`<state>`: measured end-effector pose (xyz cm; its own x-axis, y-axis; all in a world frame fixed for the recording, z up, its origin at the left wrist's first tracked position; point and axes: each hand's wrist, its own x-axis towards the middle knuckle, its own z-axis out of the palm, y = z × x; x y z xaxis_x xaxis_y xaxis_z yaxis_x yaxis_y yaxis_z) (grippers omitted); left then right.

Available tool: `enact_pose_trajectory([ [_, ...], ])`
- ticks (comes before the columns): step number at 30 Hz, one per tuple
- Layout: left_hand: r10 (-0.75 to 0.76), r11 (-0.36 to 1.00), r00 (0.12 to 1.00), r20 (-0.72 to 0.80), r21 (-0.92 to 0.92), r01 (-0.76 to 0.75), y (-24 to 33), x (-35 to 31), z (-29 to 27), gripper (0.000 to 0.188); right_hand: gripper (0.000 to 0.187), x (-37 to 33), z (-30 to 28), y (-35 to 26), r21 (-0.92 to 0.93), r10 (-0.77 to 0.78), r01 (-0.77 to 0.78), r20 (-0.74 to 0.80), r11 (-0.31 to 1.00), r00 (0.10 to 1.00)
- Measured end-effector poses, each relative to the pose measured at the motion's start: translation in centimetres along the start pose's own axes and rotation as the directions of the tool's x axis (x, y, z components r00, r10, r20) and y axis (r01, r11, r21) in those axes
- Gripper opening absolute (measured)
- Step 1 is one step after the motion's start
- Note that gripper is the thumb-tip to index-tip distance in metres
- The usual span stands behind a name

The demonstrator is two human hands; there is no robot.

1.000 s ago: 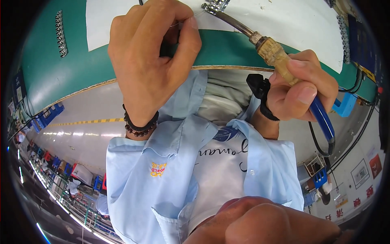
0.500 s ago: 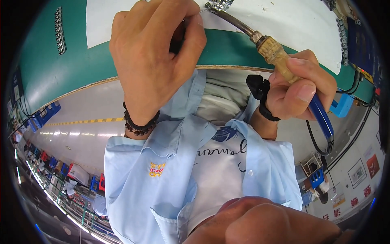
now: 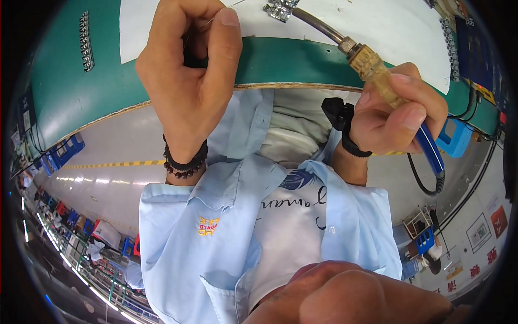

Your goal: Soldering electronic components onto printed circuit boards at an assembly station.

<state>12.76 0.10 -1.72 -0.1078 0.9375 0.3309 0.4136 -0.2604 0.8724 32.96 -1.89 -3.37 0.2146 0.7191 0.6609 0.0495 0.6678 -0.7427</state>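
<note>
My right hand point(image 3: 396, 119) is wrapped round the handle of a soldering iron point(image 3: 371, 67), which has a yellowed grip and a blue cord end. Its metal shaft points up and left, with the tip at a small cluster of shiny metal parts point(image 3: 279, 9) on the white paper point(image 3: 345, 27); whether they touch, I cannot tell. To the left, my left hand point(image 3: 183, 86) pinches a thin solder wire point(image 3: 236, 3) between thumb and fingers. The wire's end sticks out toward the parts, apart from them. Part of the wire is hidden in the hand.
A row of small metal parts point(image 3: 86, 43) lies on the green tabletop point(image 3: 56, 81) at left, another row point(image 3: 449, 51) along the paper's right edge. The table's worn edge point(image 3: 291, 86) runs below my hands. A blue plastic stool point(image 3: 453, 137) and black cables are at right.
My left hand has drawn back to the left, taking the solder wire away from the iron's tip. The iron has shifted slightly to the right, and more of the metal parts shows.
</note>
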Motion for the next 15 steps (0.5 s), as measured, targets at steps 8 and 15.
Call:
enact_pose_trajectory([
  [8,-0.1,0.981,0.99,0.096,0.175,0.082,1.3,0.6,0.1,0.013,0.034,-0.1,0.1,0.7,-0.013,-0.037,0.035,-0.138,0.999,0.99],
  [15,-0.036,0.96,0.988,0.148,0.279,-0.007,2.1,0.9,0.7,0.017,0.033,-0.2,-0.1,1.2,0.015,-0.056,0.059,-0.165,0.998,0.985],
])
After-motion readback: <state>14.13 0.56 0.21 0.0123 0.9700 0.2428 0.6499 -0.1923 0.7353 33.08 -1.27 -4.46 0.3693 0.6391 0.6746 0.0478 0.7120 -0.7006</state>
